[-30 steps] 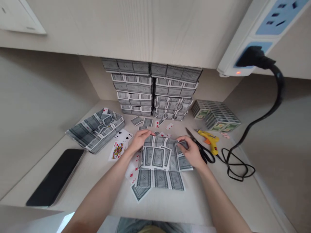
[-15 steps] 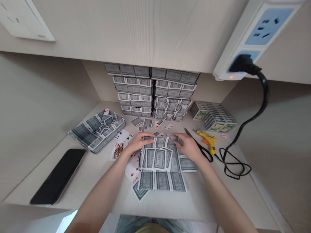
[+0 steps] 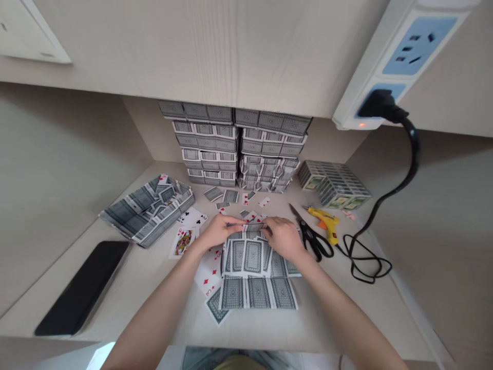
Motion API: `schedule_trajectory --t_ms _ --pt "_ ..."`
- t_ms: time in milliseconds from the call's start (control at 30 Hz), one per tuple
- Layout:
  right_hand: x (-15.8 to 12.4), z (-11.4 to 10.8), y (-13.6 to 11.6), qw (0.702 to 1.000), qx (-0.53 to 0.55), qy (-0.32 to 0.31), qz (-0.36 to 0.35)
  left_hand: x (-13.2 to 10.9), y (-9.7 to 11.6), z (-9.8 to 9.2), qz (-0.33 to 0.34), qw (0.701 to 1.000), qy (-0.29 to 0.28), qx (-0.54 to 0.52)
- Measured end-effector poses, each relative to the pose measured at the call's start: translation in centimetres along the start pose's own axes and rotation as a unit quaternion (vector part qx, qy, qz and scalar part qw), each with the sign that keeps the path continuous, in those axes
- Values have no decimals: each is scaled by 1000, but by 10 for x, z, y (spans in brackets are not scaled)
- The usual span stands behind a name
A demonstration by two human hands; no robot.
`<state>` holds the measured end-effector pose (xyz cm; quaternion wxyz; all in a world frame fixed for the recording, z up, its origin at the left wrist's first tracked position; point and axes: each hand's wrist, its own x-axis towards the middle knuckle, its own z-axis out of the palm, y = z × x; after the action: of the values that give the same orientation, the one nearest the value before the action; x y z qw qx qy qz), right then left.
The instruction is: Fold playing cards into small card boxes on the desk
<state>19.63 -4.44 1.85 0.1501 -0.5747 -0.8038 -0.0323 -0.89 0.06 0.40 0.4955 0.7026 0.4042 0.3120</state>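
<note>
In front of me lies a partly folded box made of playing cards (image 3: 259, 294), grey patterned backs up, with a three-card flap toward me. Several loose cards (image 3: 252, 256) rest on it. My left hand (image 3: 220, 229) pinches the left end of its far edge between thumb and fingers. Farther right on that same edge, my right hand (image 3: 283, 236) is closed on it, its fingertips partly hidden. Beside my left wrist are face-up cards, among them a queen (image 3: 184, 241). Black-handled scissors (image 3: 314, 239) lie just right of my right hand.
An open card-made tray (image 3: 144, 218) holding cards sits at left, near a black phone-like slab (image 3: 82, 288). Stacked card boxes (image 3: 210, 144) stand behind. A yellow glue gun (image 3: 327, 222), its cord and packaged decks (image 3: 335, 185) are at right. A power strip (image 3: 400, 61) hangs above.
My right hand has moved left along the far edge, closer to my left hand. That edge now looks raised and folded between them. The camera view has shifted slightly.
</note>
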Motion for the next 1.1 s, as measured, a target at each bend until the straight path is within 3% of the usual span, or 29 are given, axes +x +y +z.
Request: schedule_trajectory --t_ms 167,400,600,767,867,1000,1100 --pt "-10 -4 2 995 4 89 39 -12 10 2 26 996 23 80" --pt "-17 -16 0 984 55 170 -17 -23 37 -2 120 987 74 73" --pt "-10 -5 2 979 103 177 -2 -16 29 2 59 997 35 32" --pt "4 20 7 983 115 143 8 -4 8 7 -53 996 63 27" --pt "12 28 10 984 135 111 20 0 -1 8 -82 994 66 2" --pt "18 18 10 986 149 75 26 3 -7 8 -107 990 74 -57" --pt "14 -2 8 984 121 119 54 5 -9 8 -118 985 73 -104"
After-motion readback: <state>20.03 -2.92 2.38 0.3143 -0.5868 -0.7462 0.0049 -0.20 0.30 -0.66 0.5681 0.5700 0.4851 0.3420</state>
